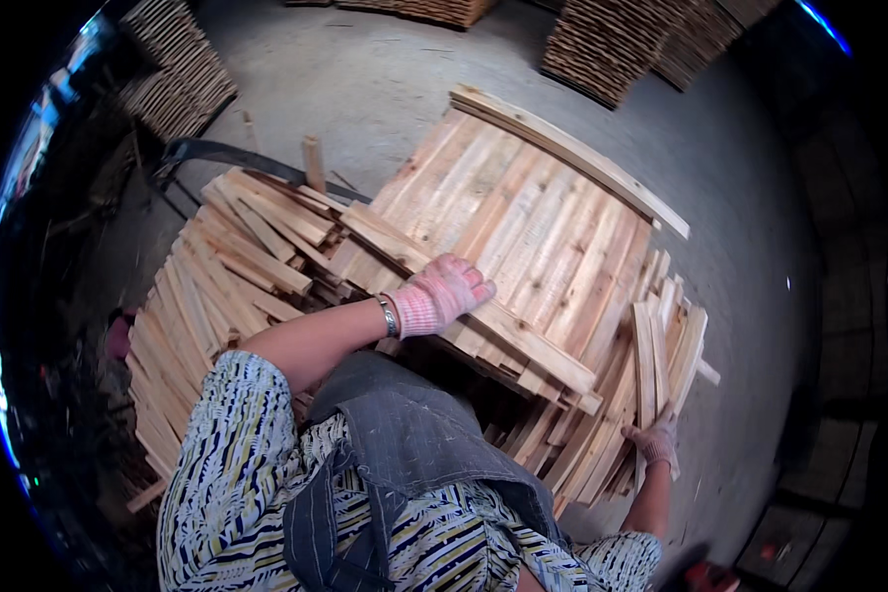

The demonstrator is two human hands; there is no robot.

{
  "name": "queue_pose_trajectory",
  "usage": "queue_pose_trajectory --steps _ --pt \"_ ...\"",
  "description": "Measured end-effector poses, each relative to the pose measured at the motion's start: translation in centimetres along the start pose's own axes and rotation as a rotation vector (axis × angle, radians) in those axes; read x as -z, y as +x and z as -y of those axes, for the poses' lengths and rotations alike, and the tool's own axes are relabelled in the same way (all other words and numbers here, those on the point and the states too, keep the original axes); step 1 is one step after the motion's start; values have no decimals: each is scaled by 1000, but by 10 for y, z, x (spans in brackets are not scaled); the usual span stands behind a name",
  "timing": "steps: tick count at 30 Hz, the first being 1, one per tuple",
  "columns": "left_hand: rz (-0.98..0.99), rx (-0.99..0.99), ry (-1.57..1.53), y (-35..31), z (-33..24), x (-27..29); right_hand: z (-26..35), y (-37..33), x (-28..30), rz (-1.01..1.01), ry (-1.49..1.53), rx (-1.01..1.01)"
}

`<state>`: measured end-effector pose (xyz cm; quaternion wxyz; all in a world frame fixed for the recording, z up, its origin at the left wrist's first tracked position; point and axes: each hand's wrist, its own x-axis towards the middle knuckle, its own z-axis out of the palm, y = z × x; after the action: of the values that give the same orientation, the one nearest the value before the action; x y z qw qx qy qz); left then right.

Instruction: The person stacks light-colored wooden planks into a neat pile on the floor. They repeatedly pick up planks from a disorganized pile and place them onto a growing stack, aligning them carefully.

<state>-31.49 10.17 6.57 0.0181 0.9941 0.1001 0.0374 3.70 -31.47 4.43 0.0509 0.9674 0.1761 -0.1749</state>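
My left hand [442, 294], in a pink and white knit glove, rests with curled fingers on the near wooden batten [528, 340]. This batten lies across the near ends of a panel of side-by-side boards [523, 222]. Another long batten [572, 163] runs along the panel's far edge. Over at the right pile, my right hand [656, 441], also gloved, is closed around the near end of narrow wooden strips [647, 360]. Its fingertips are partly hidden, so the exact number of strips in the grip is unclear.
A large heap of loose wooden strips [192, 306] lies to the left of the panel. More strips [587, 454] are piled at the right. Tall wood stacks [602, 49] stand beyond on the concrete floor [345, 74]. A dark curved bar [227, 151] sits behind the left heap.
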Motion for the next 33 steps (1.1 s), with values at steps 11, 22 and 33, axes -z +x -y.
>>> queue_pose_trajectory --steps 11,22,33 --pt "-88 67 -41 -4 -7 -12 -24 3 -22 -147 54 102" --pt "-76 132 -105 0 -9 -24 27 -75 40 55 1108 142" --pt "148 199 -587 2 15 15 372 -33 77 -68 262 388"
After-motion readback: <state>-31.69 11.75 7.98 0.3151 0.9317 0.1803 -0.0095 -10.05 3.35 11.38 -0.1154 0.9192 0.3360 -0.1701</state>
